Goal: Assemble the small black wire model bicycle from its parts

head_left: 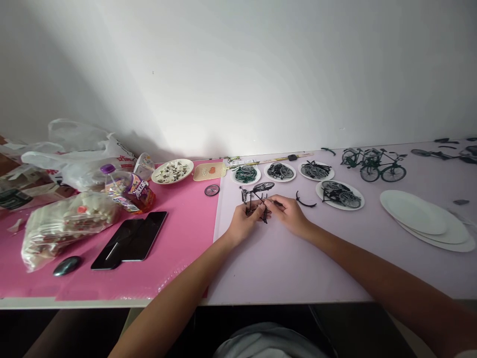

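Observation:
Between my two hands, just above the pale tabletop, is a black toy bicycle (263,187) with a wheel turned upward. My left hand (245,219) has its fingers wrapped round the frame from the left. From the right, my right hand (287,213) pinches at the same bicycle; its fingertips cover the spot they touch. A loose black wheel (212,190) lies on the pink mat to the left. Close to my right hand lies a curved black part (305,201). Paper plates of bicycle parts, including a plate of wheels (357,205), stand behind my hands.
Finished-looking green bicycles (383,171) stand at the back right, near stacked white plates (417,211). On the pink mat (179,238) are two phones (145,236), a computer mouse (67,265), a drink bottle (128,191), a plastic bag of parts (67,226) and a plate of small pieces (158,180).

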### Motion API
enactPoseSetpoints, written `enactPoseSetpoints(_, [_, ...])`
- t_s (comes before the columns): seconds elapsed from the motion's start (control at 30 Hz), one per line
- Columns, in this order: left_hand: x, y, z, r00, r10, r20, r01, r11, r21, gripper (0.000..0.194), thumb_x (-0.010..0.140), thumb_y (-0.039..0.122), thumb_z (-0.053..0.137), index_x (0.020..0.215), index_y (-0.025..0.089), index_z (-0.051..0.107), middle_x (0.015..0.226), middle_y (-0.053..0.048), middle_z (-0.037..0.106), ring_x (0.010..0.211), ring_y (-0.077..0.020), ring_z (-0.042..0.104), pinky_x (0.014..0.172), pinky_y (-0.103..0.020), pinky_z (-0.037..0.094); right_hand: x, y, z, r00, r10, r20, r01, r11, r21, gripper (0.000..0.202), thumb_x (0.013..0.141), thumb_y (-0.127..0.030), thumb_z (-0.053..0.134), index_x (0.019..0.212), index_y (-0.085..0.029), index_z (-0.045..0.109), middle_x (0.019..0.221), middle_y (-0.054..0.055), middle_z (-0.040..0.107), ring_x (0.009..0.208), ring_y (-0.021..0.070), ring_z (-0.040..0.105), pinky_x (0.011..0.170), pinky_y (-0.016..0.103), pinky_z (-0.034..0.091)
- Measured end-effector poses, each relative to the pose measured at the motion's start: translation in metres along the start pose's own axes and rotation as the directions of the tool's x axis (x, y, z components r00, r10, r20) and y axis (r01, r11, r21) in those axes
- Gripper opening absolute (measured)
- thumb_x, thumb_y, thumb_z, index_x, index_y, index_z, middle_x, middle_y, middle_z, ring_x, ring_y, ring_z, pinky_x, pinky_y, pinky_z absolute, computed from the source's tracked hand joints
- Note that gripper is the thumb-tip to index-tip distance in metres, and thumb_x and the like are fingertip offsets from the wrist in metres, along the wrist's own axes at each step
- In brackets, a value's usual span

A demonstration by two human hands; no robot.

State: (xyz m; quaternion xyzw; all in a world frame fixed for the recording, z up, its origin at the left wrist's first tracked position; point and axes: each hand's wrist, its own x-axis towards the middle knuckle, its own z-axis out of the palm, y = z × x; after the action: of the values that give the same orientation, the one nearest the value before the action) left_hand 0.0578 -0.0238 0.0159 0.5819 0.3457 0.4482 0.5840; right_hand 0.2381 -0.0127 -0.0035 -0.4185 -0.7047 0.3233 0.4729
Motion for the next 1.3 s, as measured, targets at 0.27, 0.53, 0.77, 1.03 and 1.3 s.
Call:
enactPoseSetpoints(0.27, [0.01, 0.007, -0.024, 0.977, -0.041, -0.209, 0.053, 0.997, 0.053, 0.042, 0.085, 0.054, 0.073, 0.094, 0.013, 0.071, 0.091, -0.012, 0.077, 0.074, -0.0172, 0.069, 0.073, -0.03, 0.052, 0.005, -0.002, -0.012, 0.985, 0.008, -0.171, -0.034, 0.988, -0.15, 0.042, 0.104, -0.058, 0.037, 0.083, -0.024, 0.051, 0.068, 0.0, 0.054, 0.062, 0.0181, 0.05, 0.063, 0.032, 0.044])
enactPoseSetpoints(0.53, [0.019, 0.004, -0.04, 0.954, 0.017, -0.301, 0.024, 0.991, 0.13, 0.038, 0.086, 0.052, 0.07, 0.091, 0.014, 0.071, 0.088, -0.01, 0.076, 0.072, -0.0163, 0.067, 0.07, -0.028, 0.051, 0.004, 0.007, -0.007, 0.999, -0.036, 0.001, 0.036, 0.983, -0.18, 0.028, 0.095, -0.04, 0.059, 0.088, -0.026, 0.036, 0.104, 0.005, 0.066, 0.1, 0.0232, 0.063, 0.09, 0.039, 0.048])
enactPoseSetpoints(0.77, [0.024, -0.001, -0.044, 0.953, 0.082, -0.293, -0.027, 0.982, 0.186, 0.038, 0.088, 0.051, 0.066, 0.092, 0.013, 0.072, 0.089, -0.01, 0.075, 0.073, -0.0159, 0.065, 0.068, -0.027, 0.049, 0.006, 0.004, -0.001, 0.976, -0.111, 0.189, 0.161, 0.949, -0.27, 0.012, 0.098, -0.03, 0.052, 0.099, -0.027, 0.04, 0.124, 0.012, 0.064, 0.127, 0.0296, 0.057, 0.105, 0.051, 0.044])
enactPoseSetpoints(1.03, [0.027, -0.007, -0.048, 0.951, 0.135, -0.276, -0.097, 0.984, 0.149, 0.036, 0.086, 0.05, 0.068, 0.089, 0.014, 0.071, 0.081, -0.007, 0.071, 0.074, -0.0166, 0.062, 0.069, -0.028, 0.048, 0.042, 0.011, 0.021, 0.938, -0.218, 0.27, 0.316, 0.857, -0.407, 0.005, 0.096, -0.028, 0.052, 0.094, -0.025, 0.049, 0.089, 0.007, 0.063, 0.087, 0.0272, 0.062, 0.08, 0.04, 0.048])
enactPoseSetpoints(1.3, [0.024, -0.009, -0.041, 0.96, 0.107, -0.259, -0.076, 0.989, 0.129, 0.032, 0.089, 0.046, 0.066, 0.084, 0.015, 0.07, 0.076, -0.005, 0.067, 0.072, -0.0161, 0.059, 0.07, -0.028, 0.046, 0.061, 0.032, 0.024, 0.983, -0.141, 0.116, 0.176, 0.905, -0.388, 0.022, 0.094, -0.028, 0.049, 0.075, -0.026, 0.038, 0.073, 0.003, 0.061, 0.073, 0.0222, 0.062, 0.064, 0.032, 0.046])
